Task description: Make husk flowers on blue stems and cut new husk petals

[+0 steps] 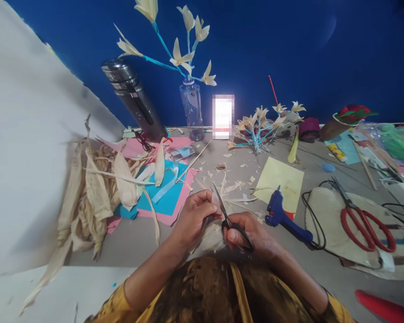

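Fingers of my right hand [247, 229] wrap the black handles of small scissors [221, 202], whose blades point up and away from me, slightly parted. My left hand [197, 220] is pinched closed beside the blades; whatever is between its fingertips is too small or hidden to make out. Beneath and between both hands lies a pale corn husk [210, 237], partly covered by them. Past the scissor tips, thin husk strips and cut scraps [234, 186] are scattered over the grey table [208, 168].
Dried corn husks [96, 193] heap at left, beside blue paper [164, 204]. A flask [138, 105] and a clear bottle [191, 110] with husk flowers [182, 56] stand behind. More husk flowers [261, 125] lie farther right. A glue gun [284, 220] and red-handled scissors [366, 226] lie at right.
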`<state>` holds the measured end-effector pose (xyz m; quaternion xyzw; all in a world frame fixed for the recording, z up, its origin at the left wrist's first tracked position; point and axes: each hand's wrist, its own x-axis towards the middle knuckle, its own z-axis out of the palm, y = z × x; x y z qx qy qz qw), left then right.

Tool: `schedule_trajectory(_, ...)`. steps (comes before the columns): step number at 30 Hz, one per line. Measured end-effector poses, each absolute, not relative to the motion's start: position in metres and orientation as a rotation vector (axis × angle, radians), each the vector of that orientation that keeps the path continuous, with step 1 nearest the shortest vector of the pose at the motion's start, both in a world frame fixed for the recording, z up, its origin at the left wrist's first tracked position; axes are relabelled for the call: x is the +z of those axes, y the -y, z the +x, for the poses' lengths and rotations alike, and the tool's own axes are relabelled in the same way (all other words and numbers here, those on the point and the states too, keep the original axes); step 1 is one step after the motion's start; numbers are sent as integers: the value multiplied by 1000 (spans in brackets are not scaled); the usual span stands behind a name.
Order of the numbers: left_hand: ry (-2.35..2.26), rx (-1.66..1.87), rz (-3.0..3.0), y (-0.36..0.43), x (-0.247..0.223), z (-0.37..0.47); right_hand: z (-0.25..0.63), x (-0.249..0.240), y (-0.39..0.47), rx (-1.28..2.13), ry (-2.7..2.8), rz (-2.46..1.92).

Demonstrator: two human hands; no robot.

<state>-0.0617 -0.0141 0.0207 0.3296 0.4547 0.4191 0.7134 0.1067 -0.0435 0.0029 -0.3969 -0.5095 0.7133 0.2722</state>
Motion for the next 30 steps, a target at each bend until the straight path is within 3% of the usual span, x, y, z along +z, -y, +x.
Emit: schedule_trajectory(30, -1059, 868, 788, 14, 19, -68, 105, -2, 45, 1974, 1322, -1155)
